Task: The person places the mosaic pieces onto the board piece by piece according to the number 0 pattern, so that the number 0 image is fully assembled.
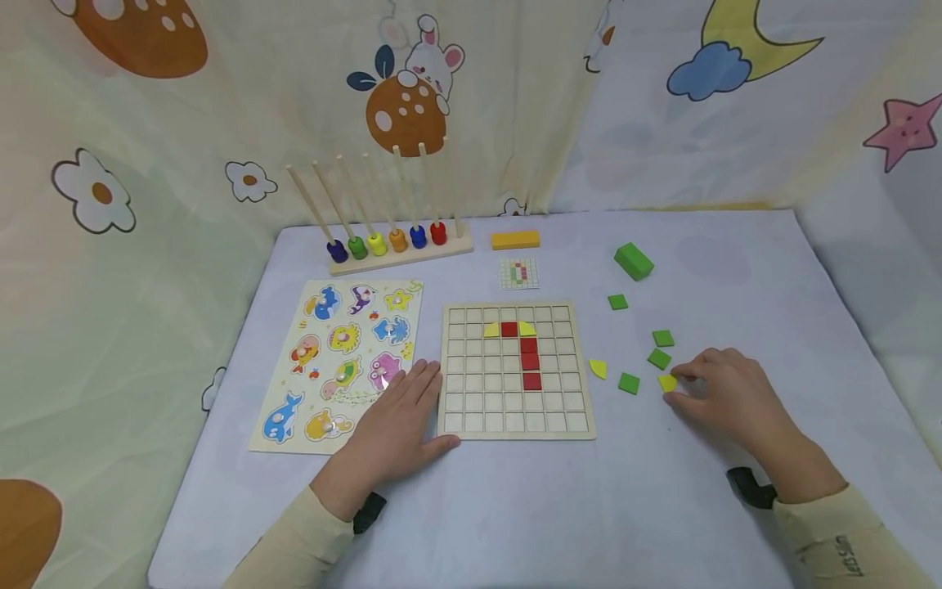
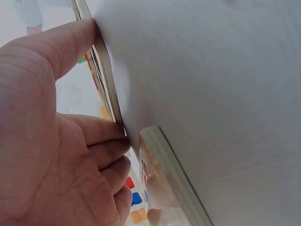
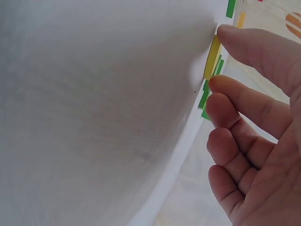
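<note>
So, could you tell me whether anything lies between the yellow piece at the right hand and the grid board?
Yes: a green square and another yellow piece lie on the cloth between the yellow piece at the right hand and the grid board.

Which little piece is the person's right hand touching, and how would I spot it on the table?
Start at the square wooden grid board mid-table and look right to the scatter of small flat tiles. The right hand pinches the yellow quarter-round tile at its fingertips. Its nearest neighbours are green squares; the other loose yellow tile lies untouched beside the board.
</note>
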Tool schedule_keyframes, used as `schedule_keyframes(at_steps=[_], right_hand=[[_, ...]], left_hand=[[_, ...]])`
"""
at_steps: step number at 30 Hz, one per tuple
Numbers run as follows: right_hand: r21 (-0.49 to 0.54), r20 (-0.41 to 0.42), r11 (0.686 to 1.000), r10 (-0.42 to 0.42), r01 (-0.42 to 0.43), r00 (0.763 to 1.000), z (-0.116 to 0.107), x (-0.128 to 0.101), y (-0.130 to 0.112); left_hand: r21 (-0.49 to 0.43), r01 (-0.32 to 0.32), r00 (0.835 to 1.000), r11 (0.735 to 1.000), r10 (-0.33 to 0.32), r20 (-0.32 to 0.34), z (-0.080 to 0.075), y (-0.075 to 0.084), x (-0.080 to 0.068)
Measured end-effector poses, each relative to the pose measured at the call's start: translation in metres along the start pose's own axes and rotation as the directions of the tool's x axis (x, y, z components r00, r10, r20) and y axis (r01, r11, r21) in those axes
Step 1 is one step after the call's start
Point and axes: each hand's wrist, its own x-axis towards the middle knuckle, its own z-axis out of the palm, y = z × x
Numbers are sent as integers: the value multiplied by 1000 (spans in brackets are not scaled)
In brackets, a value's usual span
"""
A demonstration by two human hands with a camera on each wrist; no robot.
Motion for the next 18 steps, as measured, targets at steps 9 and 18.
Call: schedule_keyframes(at_steps=[9,18], right_hand=[[-5,7,1000,-4,4,1000,1,2,0],[-8,-36,1000,-5,5,999,4,2,0]], left_hand=[[7,-2,1000,1000,2,-6,2,-1,0],[3,4,1000,1000,-4,2,1,-1,1]])
